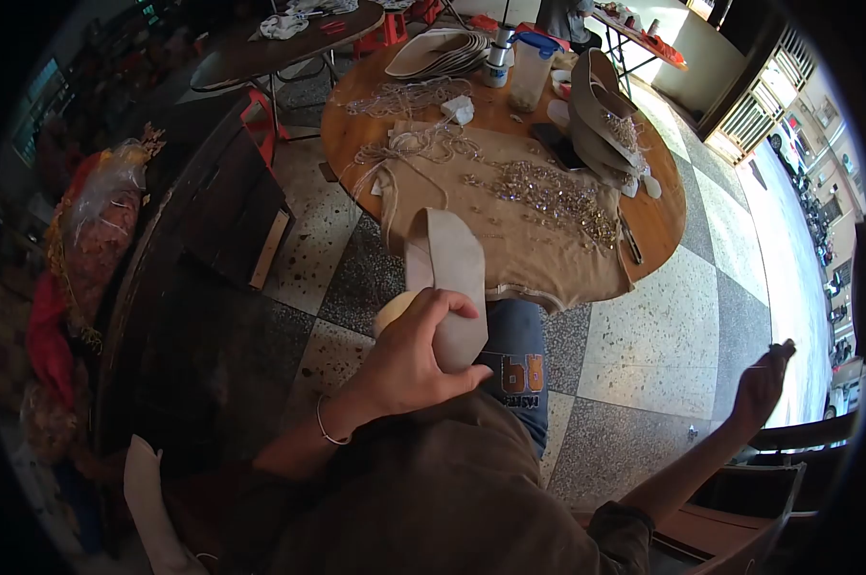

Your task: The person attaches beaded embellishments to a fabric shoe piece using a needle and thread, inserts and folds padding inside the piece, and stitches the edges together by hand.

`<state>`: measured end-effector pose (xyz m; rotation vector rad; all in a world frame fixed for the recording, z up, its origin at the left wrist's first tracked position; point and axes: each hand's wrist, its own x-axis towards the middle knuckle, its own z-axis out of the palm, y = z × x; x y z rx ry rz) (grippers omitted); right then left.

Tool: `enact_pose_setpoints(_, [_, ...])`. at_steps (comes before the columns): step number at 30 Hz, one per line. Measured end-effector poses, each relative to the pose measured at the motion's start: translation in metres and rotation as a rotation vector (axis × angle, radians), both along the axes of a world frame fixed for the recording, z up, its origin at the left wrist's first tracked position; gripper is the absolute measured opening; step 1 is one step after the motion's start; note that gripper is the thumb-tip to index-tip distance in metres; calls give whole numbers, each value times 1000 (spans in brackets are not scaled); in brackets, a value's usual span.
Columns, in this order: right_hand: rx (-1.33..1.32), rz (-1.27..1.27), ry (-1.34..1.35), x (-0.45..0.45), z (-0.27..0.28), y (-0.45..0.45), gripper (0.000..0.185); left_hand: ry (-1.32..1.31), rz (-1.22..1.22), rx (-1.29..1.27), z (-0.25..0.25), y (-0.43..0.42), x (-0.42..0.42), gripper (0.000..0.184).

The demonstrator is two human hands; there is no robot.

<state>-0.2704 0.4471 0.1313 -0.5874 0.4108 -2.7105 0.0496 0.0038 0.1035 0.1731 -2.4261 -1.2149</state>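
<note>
My left hand [423,350] is wrapped round a beige, leather-like curved piece [457,254], which looks like a shoe upper, above my lap. A pale yellow rounded thing [395,311] shows beside that hand; its kind is unclear. Far out to the right, my right hand [763,383] is raised with its fingertips pinched together. What it holds, if anything, is too small to make out. In front of me, a tan cloth [443,182] lies on the round wooden table [668,216], with many shiny beads [558,196] scattered over it.
A stack of beige pieces [438,53], a lidded plastic jug [531,72], tangled clear strands [404,101] and a dark phone-like object [558,144] are on the table. A black-handled tool [631,240] lies near its right edge. Dark wooden furniture [184,201] stands left.
</note>
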Motion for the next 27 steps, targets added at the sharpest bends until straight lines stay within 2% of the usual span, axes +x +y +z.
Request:
enact_pose_setpoints(1, [3,35,46,13,14,-4,30,-43,-23,17,4,-1,5,51])
enact_pose_setpoints(3, [-3,-23,-28,31,39,-3,30,-139,-72,47,9,-6,14,44])
enact_pose_setpoints(5, [-29,41,-2,36,53,5,29,-230,-172,532,7,-15,20,37])
enact_pose_setpoints(6, [-45,176,11,36,57,7,28,-277,-214,775,5,-17,22,35])
enact_pose_setpoints(9, [32,138,57,27,51,15,25,-226,-166,702,-20,-16,21,33])
enact_pose_setpoints(10, [63,84,56,22,46,19,24,-310,-96,813,-22,-14,23,30])
enact_pose_setpoints(11, [93,-33,13,18,38,23,23,-326,-83,768,-26,-11,25,31])
enact_pose_setpoints(13, [73,-27,86,3,14,20,28,-349,-54,673,-40,-7,25,33])
enact_pose_setpoints(15, [180,-207,-56,-11,-5,24,28,-181,-73,435,-52,-3,22,28])
enact_pose_setpoints(16, [138,-42,18,-21,-19,24,27,-97,-84,317,-55,-2,20,25])
enact_pose_setpoints(17, [181,30,25,-30,-28,27,25,-148,-145,246,-52,-4,20,25])
enact_pose_setpoints(19, [400,-359,69,-24,-35,-3,25,-244,-263,98,-42,-13,18,23])
enact_pose_setpoints(20, [541,-588,16,-11,-29,-25,27,-198,-189,140,-40,-11,17,23])
enact_pose_setpoints(23, [456,-661,-55,70,15,-89,31,-102,-12,209,-37,-3,12,27])
enact_pose_setpoints(25, [620,-606,119,107,-7,-104,27,-90,34,188,-33,0,7,31])
enact_pose_setpoints(27, [725,-220,322,159,-11,-159,18,-85,60,162,-25,5,1,36])
